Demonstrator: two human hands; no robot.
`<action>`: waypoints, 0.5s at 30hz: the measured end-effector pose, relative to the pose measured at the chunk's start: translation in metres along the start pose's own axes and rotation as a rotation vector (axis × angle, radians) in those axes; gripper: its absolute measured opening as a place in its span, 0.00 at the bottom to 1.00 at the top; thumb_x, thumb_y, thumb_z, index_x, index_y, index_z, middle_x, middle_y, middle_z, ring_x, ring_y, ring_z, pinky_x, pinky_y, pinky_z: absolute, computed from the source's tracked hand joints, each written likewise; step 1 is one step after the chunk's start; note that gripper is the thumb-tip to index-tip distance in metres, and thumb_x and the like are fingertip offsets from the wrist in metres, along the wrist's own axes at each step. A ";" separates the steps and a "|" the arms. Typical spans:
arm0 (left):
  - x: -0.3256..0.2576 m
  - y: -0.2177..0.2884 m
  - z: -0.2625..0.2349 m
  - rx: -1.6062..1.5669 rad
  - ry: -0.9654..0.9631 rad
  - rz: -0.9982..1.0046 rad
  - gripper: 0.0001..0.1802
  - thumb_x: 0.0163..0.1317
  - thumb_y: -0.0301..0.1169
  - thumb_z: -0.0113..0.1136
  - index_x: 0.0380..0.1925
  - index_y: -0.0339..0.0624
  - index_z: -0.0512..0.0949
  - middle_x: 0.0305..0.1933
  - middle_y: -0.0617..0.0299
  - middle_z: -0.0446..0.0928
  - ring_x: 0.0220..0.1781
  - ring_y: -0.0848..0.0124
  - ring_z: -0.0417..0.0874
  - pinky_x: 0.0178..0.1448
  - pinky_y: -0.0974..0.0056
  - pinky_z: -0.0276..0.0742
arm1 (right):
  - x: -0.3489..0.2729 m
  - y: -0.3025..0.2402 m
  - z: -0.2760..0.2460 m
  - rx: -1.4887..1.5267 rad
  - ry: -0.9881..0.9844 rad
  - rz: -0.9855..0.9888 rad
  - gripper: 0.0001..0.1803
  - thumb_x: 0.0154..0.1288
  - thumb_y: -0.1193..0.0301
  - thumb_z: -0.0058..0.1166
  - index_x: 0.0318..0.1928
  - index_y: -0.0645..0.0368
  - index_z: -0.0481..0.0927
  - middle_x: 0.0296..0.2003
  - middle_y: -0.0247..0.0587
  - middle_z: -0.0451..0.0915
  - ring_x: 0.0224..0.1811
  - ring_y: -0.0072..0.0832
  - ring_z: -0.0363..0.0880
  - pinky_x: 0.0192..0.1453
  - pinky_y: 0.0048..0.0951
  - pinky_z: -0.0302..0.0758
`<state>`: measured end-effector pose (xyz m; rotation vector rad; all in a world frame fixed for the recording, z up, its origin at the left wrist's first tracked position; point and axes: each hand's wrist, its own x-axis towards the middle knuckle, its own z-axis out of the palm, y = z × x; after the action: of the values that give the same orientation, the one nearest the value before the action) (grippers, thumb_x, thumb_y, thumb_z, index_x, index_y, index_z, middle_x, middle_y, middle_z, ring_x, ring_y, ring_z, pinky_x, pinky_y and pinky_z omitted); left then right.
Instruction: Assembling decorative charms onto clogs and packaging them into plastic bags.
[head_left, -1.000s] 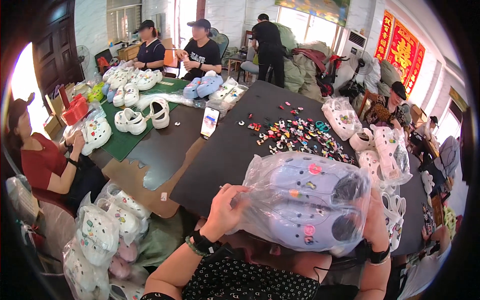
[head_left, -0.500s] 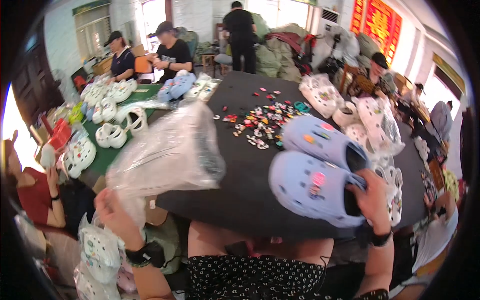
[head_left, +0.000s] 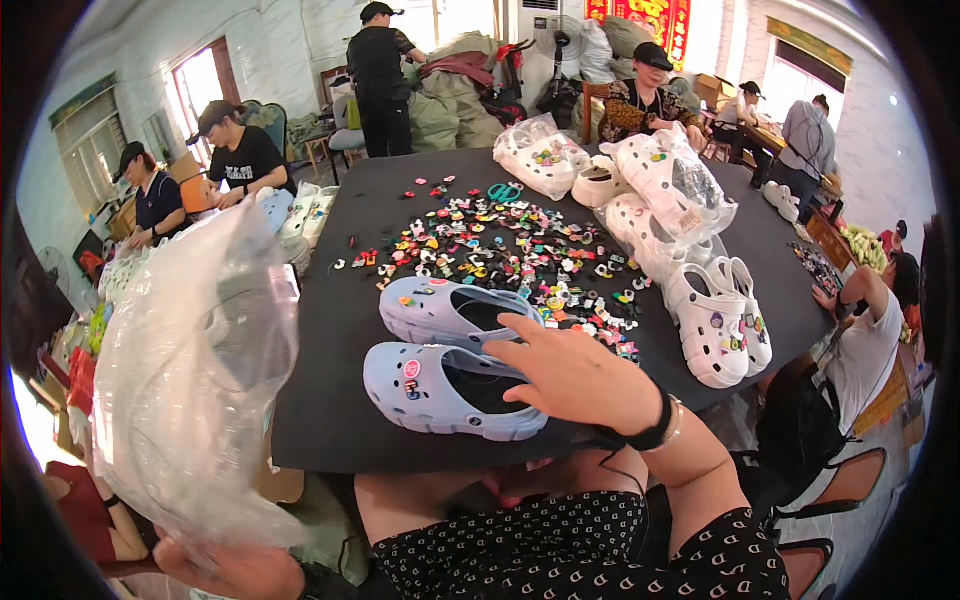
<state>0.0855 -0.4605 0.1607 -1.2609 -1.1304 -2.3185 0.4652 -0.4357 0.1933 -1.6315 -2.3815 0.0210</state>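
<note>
A pair of light blue clogs [head_left: 440,400] lies side by side on the dark tabletop, toes to the left, with small charms on their uppers. My right hand [head_left: 585,380] is over their heel ends, fingers stretched and apart; whether the fingertips touch the clogs is hard to see. At the lower left, my left hand [head_left: 235,570] grips the lower edge of a large clear plastic bag [head_left: 200,370], which billows upward and is blurred. Part of this hand is hidden behind the plastic.
Many small colourful charms [head_left: 500,240] are spread beyond the clogs, with teal-handled scissors [head_left: 505,192] among them. White clogs [head_left: 705,325], some bagged, line the right side of the dark table [head_left: 330,400]. Several people sit or stand around the room.
The blue clogs have gone from my right hand down onto the table. That hand has loosened its fingers. My left hand and the bag have moved left and lower. The view has turned right.
</note>
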 end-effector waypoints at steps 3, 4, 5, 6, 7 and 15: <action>-0.021 0.025 0.025 0.042 -0.065 0.056 0.23 0.67 0.42 0.61 0.48 0.30 0.78 0.51 0.41 0.79 0.48 0.57 0.83 0.52 0.64 0.75 | -0.017 -0.028 -0.053 0.136 0.017 -0.103 0.28 0.60 0.61 0.66 0.59 0.58 0.75 0.59 0.53 0.73 0.47 0.46 0.82 0.46 0.36 0.81; -0.029 0.028 0.033 -0.139 -0.195 0.010 0.23 0.67 0.42 0.61 0.47 0.30 0.78 0.50 0.41 0.80 0.47 0.57 0.83 0.51 0.64 0.75 | -0.025 -0.036 -0.068 0.134 -0.136 0.026 0.30 0.57 0.60 0.69 0.59 0.57 0.76 0.59 0.52 0.73 0.47 0.43 0.83 0.45 0.36 0.81; -0.034 0.033 0.040 -0.309 -0.321 -0.023 0.24 0.66 0.43 0.62 0.47 0.29 0.79 0.49 0.41 0.80 0.46 0.57 0.83 0.51 0.64 0.75 | -0.030 -0.040 -0.079 0.141 -0.284 0.142 0.32 0.55 0.60 0.71 0.59 0.56 0.76 0.60 0.52 0.74 0.47 0.41 0.84 0.45 0.35 0.81; -0.039 0.037 0.046 -0.478 -0.445 -0.055 0.24 0.66 0.43 0.62 0.47 0.29 0.79 0.48 0.41 0.81 0.46 0.58 0.83 0.51 0.64 0.75 | -0.040 -0.043 -0.085 0.140 -0.280 0.147 0.32 0.55 0.60 0.71 0.59 0.56 0.76 0.60 0.52 0.74 0.47 0.41 0.84 0.45 0.35 0.81; -0.044 0.041 0.050 -0.643 -0.570 -0.087 0.24 0.65 0.44 0.63 0.47 0.29 0.79 0.48 0.42 0.81 0.45 0.58 0.83 0.51 0.64 0.75 | -0.054 -0.044 -0.087 0.304 0.000 0.085 0.35 0.52 0.62 0.73 0.61 0.56 0.75 0.62 0.54 0.71 0.53 0.44 0.81 0.51 0.37 0.80; -0.086 0.043 0.068 -1.405 -1.400 -0.322 0.22 0.58 0.37 0.64 0.48 0.34 0.79 0.45 0.49 0.79 0.42 0.62 0.83 0.51 0.65 0.75 | -0.055 -0.022 -0.019 0.782 0.061 -0.179 0.45 0.53 0.78 0.68 0.72 0.55 0.62 0.64 0.54 0.71 0.66 0.49 0.72 0.68 0.43 0.69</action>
<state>0.2001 -0.4487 0.1347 -3.6337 0.6200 -2.0963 0.4680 -0.4966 0.2040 -1.0246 -2.0544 0.7501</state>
